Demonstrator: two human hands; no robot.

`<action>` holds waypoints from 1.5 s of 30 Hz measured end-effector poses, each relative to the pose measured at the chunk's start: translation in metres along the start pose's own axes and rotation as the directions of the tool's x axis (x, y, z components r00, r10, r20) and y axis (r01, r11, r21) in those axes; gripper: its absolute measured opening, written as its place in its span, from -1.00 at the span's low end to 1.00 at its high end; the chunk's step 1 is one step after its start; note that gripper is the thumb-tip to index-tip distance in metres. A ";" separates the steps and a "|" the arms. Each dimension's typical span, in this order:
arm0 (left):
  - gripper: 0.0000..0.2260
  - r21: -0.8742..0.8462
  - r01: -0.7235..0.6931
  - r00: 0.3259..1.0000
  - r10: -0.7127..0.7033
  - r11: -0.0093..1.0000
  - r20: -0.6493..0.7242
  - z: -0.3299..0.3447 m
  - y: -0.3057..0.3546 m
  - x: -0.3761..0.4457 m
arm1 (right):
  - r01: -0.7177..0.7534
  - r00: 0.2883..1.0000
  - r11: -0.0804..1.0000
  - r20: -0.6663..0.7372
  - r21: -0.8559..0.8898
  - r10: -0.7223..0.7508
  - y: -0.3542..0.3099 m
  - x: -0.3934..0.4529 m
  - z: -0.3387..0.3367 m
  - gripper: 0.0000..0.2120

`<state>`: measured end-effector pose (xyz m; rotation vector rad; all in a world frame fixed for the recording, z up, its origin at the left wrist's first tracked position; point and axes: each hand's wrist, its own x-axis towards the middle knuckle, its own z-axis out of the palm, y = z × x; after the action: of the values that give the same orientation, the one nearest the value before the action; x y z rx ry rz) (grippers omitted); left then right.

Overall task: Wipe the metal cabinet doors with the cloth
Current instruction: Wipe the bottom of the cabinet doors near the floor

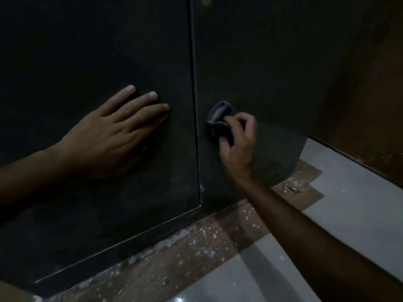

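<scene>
Two dark metal cabinet doors fill the view, the left door (91,51) and the right door (261,62), split by a thin vertical seam. My left hand (113,131) lies flat on the left door, fingers spread and pointing toward the seam. My right hand (237,140) presses a bunched grey cloth (219,118) against the right door, just right of the seam. The cloth pokes out above and left of my fingers.
Brown cardboard (196,253) speckled with white paint lies on the floor along the cabinet's base. Pale glossy floor tiles (349,205) stretch to the right. A brown wall (370,105) stands right of the cabinet. The scene is dim.
</scene>
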<state>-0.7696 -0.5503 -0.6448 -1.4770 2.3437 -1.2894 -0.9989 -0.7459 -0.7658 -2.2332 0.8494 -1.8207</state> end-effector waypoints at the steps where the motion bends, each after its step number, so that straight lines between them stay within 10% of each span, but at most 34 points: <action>1: -0.39 0.005 0.001 1.000 -0.001 1.000 0.004 0.000 0.000 0.000 | 0.113 0.992 0.994 0.052 0.006 -0.113 -0.016 -0.010 0.009 -0.66; 6: -0.38 0.035 -0.037 0.999 0.036 0.999 0.038 -0.003 -0.004 -0.002 | 0.477 0.694 0.878 0.604 0.019 -0.390 0.013 -0.098 0.004 -0.64; 10: -0.35 0.063 -0.035 0.999 0.033 0.997 0.039 0.000 -0.004 -0.002 | 0.282 0.901 0.959 0.349 -0.025 -0.256 -0.012 -0.048 -0.001 -0.63; 13: -0.36 0.036 -0.032 0.999 0.031 0.999 0.019 -0.001 -0.003 0.000 | 0.311 0.920 0.949 0.238 0.041 -0.312 -0.039 -0.050 0.022 -0.69; 18: -0.37 0.042 -0.058 0.998 0.057 0.997 0.035 -0.002 -0.007 -0.002 | 0.491 0.521 0.871 0.806 -0.011 -0.283 0.020 -0.116 0.005 -0.57; 25: -0.33 0.060 -0.035 0.999 0.033 0.998 0.031 0.002 -0.005 -0.002 | 0.247 0.902 0.966 0.384 -0.077 -0.200 -0.012 -0.082 0.005 -0.61; 30: -0.36 0.060 -0.041 0.998 0.038 0.997 0.046 -0.001 -0.005 -0.004 | 0.550 0.495 0.835 0.793 0.031 -0.355 0.025 -0.141 0.012 -0.63; 38: -0.33 0.085 -0.023 0.998 0.017 0.996 0.065 0.001 0.000 -0.002 | 0.158 0.805 0.985 0.587 -0.074 -0.085 0.011 -0.113 0.005 -0.54; 43: -0.37 0.027 -0.036 0.999 0.035 0.999 0.028 -0.003 -0.002 -0.004 | 0.508 0.439 0.859 0.840 0.060 -0.319 0.005 -0.144 0.026 -0.54; 45: -0.37 -0.011 -0.051 0.997 0.052 0.999 0.052 -0.009 -0.004 -0.004 | 0.485 0.476 0.875 0.837 0.007 -0.270 0.017 -0.136 0.018 -0.62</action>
<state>-0.7690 -0.5428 -0.6375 -1.4253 2.3420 -1.2144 -1.0030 -0.6964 -0.8950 -3.1450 0.3661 -0.4966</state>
